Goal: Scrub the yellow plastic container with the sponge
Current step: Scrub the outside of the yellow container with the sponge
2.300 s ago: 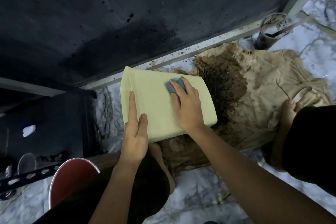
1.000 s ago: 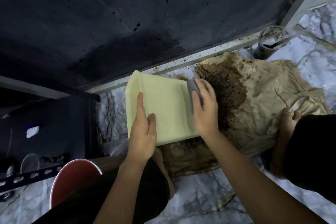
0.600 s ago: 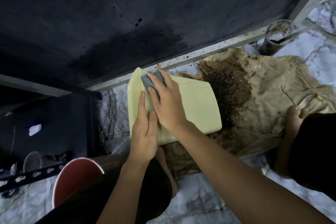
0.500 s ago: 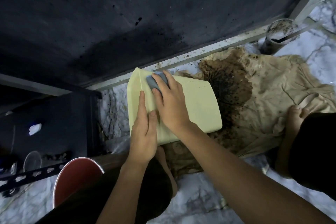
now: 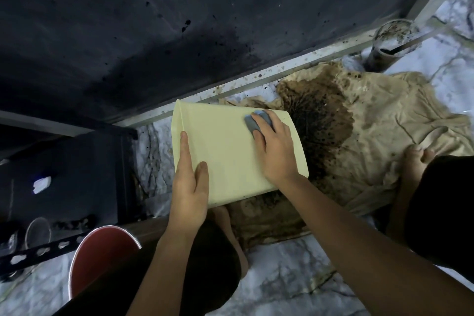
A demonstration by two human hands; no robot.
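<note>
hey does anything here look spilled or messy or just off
Yes. The tan cloth on the marble floor has a big dark brown stain speckled with black bits, right beside the yellow container. Brown spatter also dots the white ledge and the cup behind.

**Two hands at work**

Left hand (image 5: pixel 189 188) lies flat, fingers straight, thumb alongside; right hand (image 5: pixel 275 151) reaches forward, fingers curled in a grip over a blue-grey sponge (image 5: pixel 252 123); both forearms extend bare from below.
</note>
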